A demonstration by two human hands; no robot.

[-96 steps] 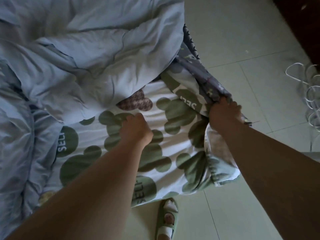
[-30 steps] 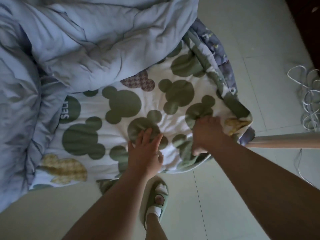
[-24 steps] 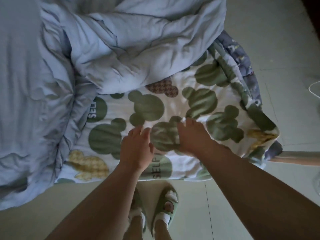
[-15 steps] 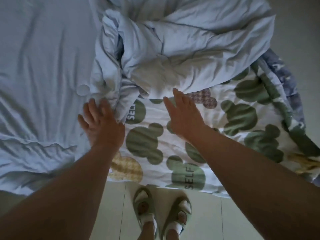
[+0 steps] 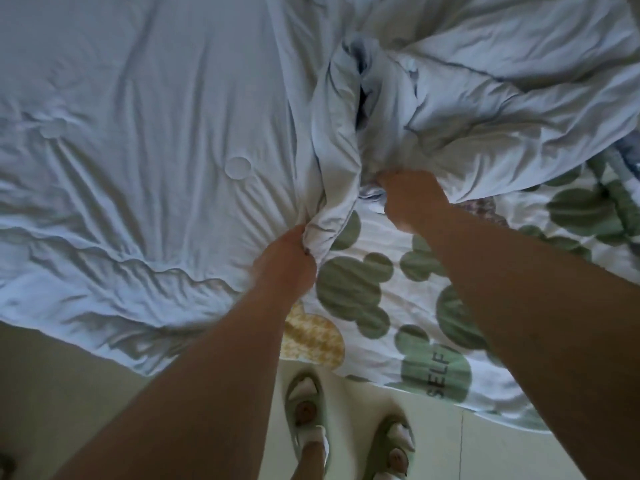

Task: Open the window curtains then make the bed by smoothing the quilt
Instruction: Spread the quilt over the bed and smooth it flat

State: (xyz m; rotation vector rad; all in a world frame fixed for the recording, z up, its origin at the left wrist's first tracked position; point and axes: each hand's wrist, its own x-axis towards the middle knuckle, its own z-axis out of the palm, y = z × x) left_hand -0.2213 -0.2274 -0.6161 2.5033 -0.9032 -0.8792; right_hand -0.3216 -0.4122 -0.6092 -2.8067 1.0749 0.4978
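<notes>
A pale blue quilt (image 5: 145, 140) covers the left of the bed and lies bunched in folds at the upper right. Under it shows a white sheet with green mouse-head shapes (image 5: 374, 292), bare at the lower right. My left hand (image 5: 285, 261) grips a fold of the quilt's edge near the middle. My right hand (image 5: 410, 195) grips the bunched quilt just to the right of that fold. No curtains are in view.
The bed's near edge hangs over a pale tiled floor (image 5: 86, 393). My feet in green sandals (image 5: 306, 407) stand close to the bed, below the sheet's edge.
Both hands were flat and open on the bedding half a second ago. They have moved up and closed on the quilt's folds. The view has shifted left along the bed.
</notes>
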